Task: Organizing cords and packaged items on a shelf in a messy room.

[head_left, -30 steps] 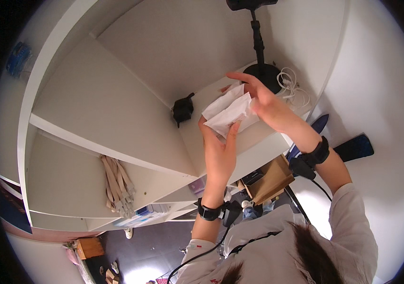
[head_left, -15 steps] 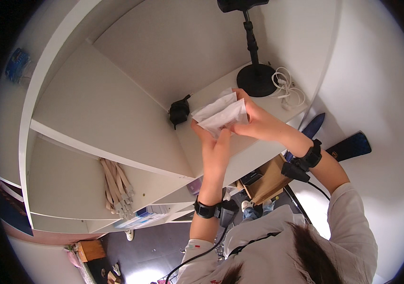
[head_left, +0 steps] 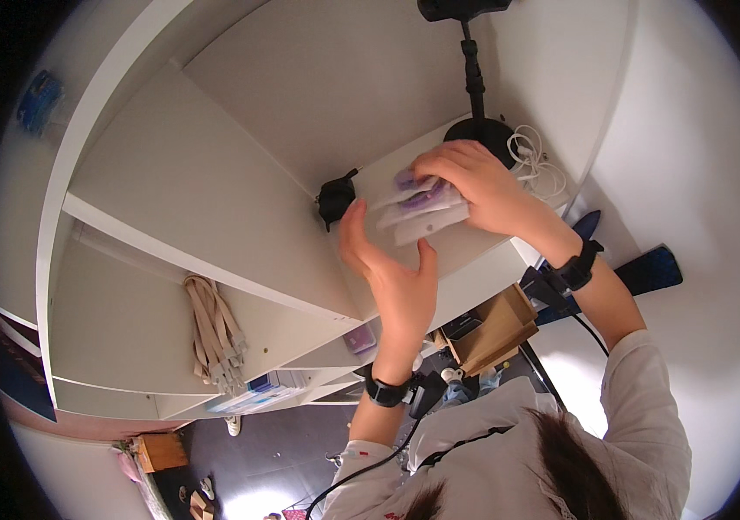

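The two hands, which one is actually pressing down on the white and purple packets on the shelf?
The right hand: its fingers lie on top of the packets. The left hand is open, palm up, just beneath their near edge.

Under my right hand [head_left: 474, 186] I press a small stack of flat packets [head_left: 422, 208] on the white shelf [head_left: 482, 247]; they are white with purple patches, long and thin. My left hand [head_left: 391, 269] is open just below them and touches nothing. Lower, on another shelf, a small purple package [head_left: 359, 338] lies flat. Further left there is a flat blue and white pack [head_left: 257, 394], maybe several, the view is too blurred. A brown cardboard box [head_left: 491, 329] stands below my right wrist.
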Motion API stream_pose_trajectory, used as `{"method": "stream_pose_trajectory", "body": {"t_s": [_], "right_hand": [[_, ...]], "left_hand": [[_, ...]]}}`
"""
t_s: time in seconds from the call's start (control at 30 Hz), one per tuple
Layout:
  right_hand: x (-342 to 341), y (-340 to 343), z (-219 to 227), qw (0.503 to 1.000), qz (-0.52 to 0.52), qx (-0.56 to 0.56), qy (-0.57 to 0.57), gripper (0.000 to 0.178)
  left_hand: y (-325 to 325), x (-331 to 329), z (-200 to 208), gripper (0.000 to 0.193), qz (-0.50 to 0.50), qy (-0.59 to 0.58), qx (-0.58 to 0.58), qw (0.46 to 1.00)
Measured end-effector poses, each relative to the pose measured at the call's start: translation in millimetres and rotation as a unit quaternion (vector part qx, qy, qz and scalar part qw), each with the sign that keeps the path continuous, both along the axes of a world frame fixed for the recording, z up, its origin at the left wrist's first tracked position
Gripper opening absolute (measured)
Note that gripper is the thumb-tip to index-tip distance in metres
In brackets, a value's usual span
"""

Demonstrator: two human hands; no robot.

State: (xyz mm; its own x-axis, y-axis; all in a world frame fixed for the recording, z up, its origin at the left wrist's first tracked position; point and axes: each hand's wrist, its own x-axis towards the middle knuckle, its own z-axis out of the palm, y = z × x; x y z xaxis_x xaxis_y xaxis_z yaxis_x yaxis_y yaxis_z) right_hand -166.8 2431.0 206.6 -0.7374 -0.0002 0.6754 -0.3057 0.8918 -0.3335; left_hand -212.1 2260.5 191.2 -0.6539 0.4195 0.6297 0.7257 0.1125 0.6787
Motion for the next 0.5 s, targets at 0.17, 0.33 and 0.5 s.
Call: {"method": "stream_pose_trajectory", "body": {"t_s": [0.17,0.33,0.5], "right_hand": [[-27.4,-5.0,0.3,0.974,-0.139,0.177,0.027,0.055],[-60.3,-9.2,0.5,0.936,-0.225,0.268,-0.037,0.055],[-72.0,-9.8,-0.4,0.931,-0.218,0.286,-0.063,0.053]], "left_hand": [[-2.8,6.4,-4.1,0.059,0.034,0.085,-0.045,0.995],[-2.5,7.3,-16.5,0.050,0.018,0.069,-0.057,0.996],[-2.2,6.3,-21.7,0.044,0.009,0.077,-0.049,0.996]]}}
